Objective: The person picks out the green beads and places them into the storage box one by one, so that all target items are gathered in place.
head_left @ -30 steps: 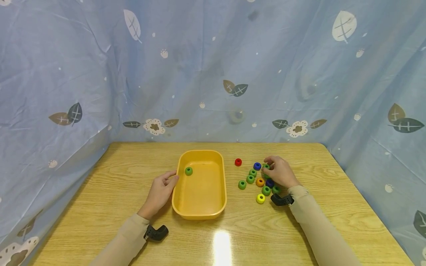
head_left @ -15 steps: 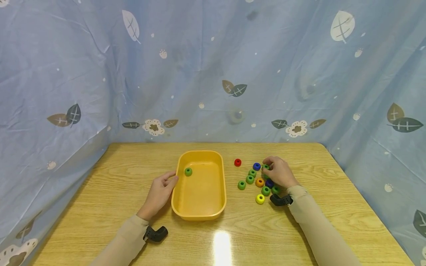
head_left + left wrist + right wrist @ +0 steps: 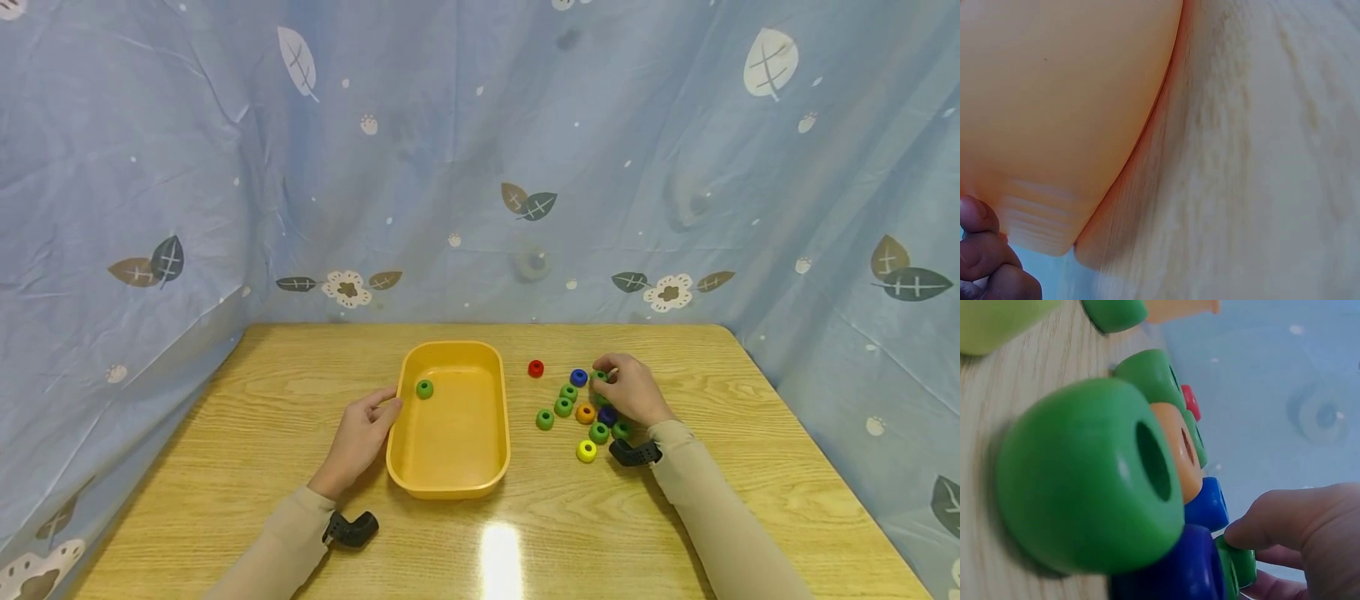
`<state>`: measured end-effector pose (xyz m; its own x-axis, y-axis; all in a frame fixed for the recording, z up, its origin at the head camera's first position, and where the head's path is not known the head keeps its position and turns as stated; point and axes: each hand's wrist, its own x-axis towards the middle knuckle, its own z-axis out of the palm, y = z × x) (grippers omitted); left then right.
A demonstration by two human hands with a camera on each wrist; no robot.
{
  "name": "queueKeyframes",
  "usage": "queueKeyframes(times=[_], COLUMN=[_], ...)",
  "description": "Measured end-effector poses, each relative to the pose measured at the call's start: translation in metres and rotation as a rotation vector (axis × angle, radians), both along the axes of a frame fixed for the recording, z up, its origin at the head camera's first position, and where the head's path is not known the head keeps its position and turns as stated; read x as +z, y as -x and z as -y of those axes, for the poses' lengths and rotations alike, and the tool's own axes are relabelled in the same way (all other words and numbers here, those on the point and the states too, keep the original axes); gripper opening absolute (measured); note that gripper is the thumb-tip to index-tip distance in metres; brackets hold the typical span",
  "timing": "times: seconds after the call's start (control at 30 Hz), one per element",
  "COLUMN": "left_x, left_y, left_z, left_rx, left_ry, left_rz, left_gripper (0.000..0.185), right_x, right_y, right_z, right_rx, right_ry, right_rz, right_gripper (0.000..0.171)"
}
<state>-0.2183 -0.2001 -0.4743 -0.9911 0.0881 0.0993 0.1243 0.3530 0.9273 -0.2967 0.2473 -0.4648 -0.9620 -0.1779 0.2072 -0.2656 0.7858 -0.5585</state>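
Note:
My left hand [image 3: 362, 440] holds the left rim of a yellow plastic tray [image 3: 450, 487], thumb and fingertips at the edge. The left wrist view shows its curled fingers [image 3: 991, 256] beside the tray's outer wall. One green bead [image 3: 424, 389] sits inside, towards the back left. To the right, my right hand [image 3: 636, 390] pinches a green bead [image 3: 1245, 562] between thumb and fingers, at the far side of a loose group of beads. Another green bead is partly hidden below it. Close by are a blue bead [image 3: 579, 377], a dark blue bead [image 3: 607, 415] and an orange bead [image 3: 586, 413].
Several more green beads [image 3: 545, 419] lie between the tray and my right hand. A yellow bead [image 3: 587, 451] is nearest the front, a red bead [image 3: 536, 368] farthest back. A patterned blue curtain [image 3: 450, 167] hangs behind the wooden table [image 3: 315, 358].

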Motion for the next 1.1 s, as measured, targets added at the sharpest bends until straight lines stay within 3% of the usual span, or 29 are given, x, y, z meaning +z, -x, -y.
queueKeyframes(times=[0.27, 0.67, 1.1], left_x=[0.002, 0.001, -0.001], left_y=[0.0, 0.001, 0.003], left_z=[0.0, 0.002, 0.002], left_rx=[0.004, 0.007, 0.008], left_ry=[-0.005, -0.009, -0.006], left_rz=[0.009, 0.006, 0.006], left_gripper=[0.049, 0.05, 0.05], right_x=[0.008, 0.03, 0.039], right_y=[-0.005, -0.02, -0.026], right_z=[0.007, 0.034, 0.066], right_rx=[0.0, 0.107, 0.175], right_ry=[0.026, 0.073, 0.087], right_rz=[-0.03, -0.079, -0.105], right_gripper=[0.027, 0.025, 0.025])
